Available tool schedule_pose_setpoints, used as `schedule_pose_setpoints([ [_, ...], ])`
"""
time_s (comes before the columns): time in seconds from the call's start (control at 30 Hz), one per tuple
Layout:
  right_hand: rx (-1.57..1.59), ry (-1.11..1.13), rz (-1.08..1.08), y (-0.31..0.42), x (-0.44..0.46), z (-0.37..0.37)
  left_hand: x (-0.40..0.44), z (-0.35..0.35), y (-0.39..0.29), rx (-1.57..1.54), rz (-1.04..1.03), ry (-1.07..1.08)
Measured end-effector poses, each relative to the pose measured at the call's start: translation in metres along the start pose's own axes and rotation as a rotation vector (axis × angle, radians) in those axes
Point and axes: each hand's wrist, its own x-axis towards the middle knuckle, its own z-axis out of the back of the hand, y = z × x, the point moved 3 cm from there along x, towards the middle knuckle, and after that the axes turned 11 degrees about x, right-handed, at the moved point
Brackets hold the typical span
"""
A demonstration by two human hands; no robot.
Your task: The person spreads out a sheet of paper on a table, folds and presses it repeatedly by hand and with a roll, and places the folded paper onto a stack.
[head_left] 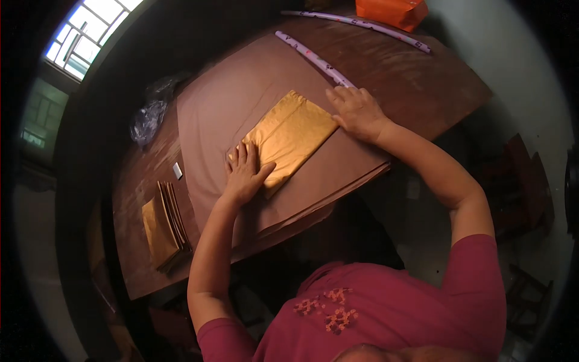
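Note:
A folded sheet of shiny gold paper (292,136) lies flat on a stack of large brown paper sheets (217,114). My left hand (244,172) rests on the gold paper's lower left end, palm down with the fingers spread. At the opposite end, my right hand (359,114) lies against the paper's right corner, fingers stretched toward a patterned lilac roll (313,58). Whether its fingertips touch that roll I cannot tell. Neither hand grips anything.
On the wooden table (136,199), several folded gold papers (164,226) are stacked at left, near a small whitish piece (177,171). Clear plastic (149,117) lies at the left edge. A second lilac roll (362,27) and an orange bag (395,12) lie at the back.

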Motion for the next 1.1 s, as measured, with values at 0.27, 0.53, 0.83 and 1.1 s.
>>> schedule_pose_setpoints([
  [0.27,0.246,0.082,0.222,0.046,0.012,-0.021,-0.037,0.029,0.037,-0.758,0.073,-0.300],
  [0.53,0.010,0.097,-0.362,-0.084,0.020,-0.033,-0.118,0.031,-0.058,-0.186,-0.211,-0.388],
  [0.83,0.364,0.111,-0.353,-0.043,0.005,-0.006,-0.112,0.093,-0.044,-0.203,-0.157,-0.653],
  [1.1,0.452,0.130,-0.167,0.099,-0.017,-0.017,0.027,0.164,-0.107,0.025,-0.433,-0.564],
])
